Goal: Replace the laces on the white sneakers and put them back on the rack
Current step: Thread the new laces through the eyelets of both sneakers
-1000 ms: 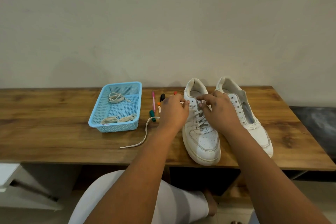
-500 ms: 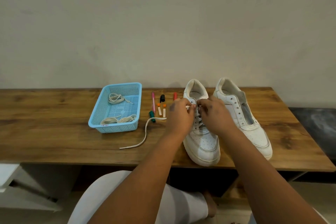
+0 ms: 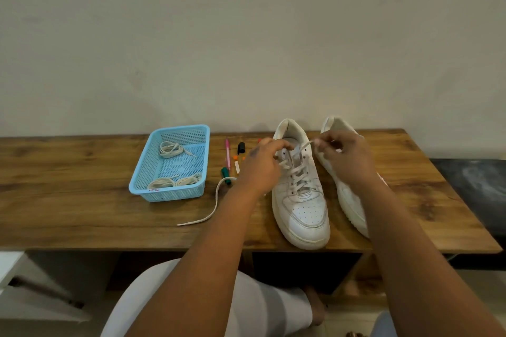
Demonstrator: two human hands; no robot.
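Note:
Two white sneakers stand toe toward me on the wooden table (image 3: pixel 82 205). The left sneaker (image 3: pixel 304 210) is partly threaded with a white lace (image 3: pixel 297 169). My right hand (image 3: pixel 347 159) pinches one lace end and holds it up over the sneaker's right eyelets. My left hand (image 3: pixel 260 167) holds the sneaker's left collar with curled fingers, the other lace strand running under it. That loose lace tail (image 3: pixel 216 200) trails left over the table. The right sneaker (image 3: pixel 353 200) is mostly hidden behind my right arm.
A light blue plastic basket (image 3: pixel 142 172) holding several coiled laces (image 3: pixel 169 149) sits to the left. Between the basket and the shoes lie a pink pen (image 3: pixel 227 149), a green marker (image 3: pixel 226 172) and small caps. The wall runs along the table's far edge.
My right hand has drawn the lace end up and to the right, away from the eyelets. My left hand stayed at the sneaker's left side.

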